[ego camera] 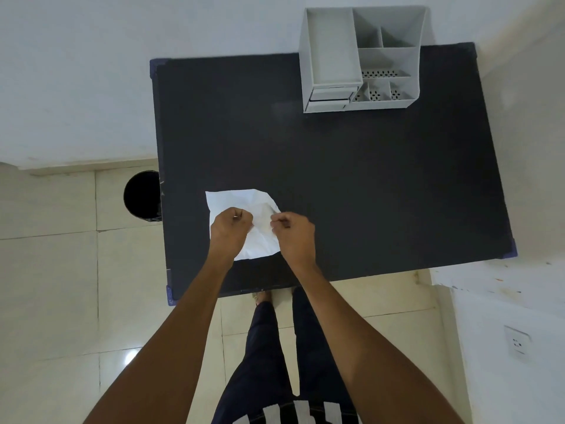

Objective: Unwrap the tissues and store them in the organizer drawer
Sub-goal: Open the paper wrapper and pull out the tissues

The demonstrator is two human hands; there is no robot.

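Observation:
A white tissue point(241, 201), spread out and creased, lies near the front left of the black table point(367, 194). My left hand point(230, 231) pinches it with closed fingers on its left part. My right hand point(295, 237) pinches its right edge. Both hands cover the tissue's lower half. The grey desk organizer point(360, 58) stands at the table's far right, its two small drawers point(331, 97) at the lower left front; both look closed or nearly so.
A round black bin point(142, 195) stands on the tiled floor against the table's left edge. A white wall with a socket point(516, 342) is at the right. My legs and feet are under the table's front edge.

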